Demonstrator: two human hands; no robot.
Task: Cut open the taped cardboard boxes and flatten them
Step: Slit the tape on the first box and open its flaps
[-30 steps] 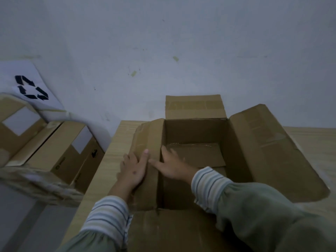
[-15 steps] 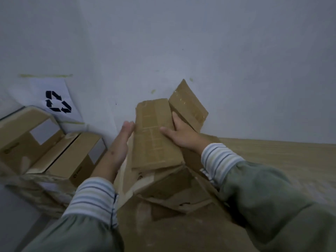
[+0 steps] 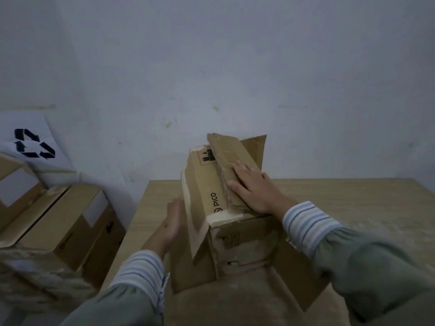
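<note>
Hands flat, left and right, on box, wooden table, seemingly whitish wall behind.

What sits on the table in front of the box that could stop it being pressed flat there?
Nothing visible does. The table beyond and to the right of the box shows bare wood. The right hand lies flat on the box.

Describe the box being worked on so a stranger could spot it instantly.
On the light wooden table by the grey wall stands a worn brown cardboard box, flaps loose. Unlike the boxes stacked at left, it has both hands on it and reads "PICO" on top.
</note>
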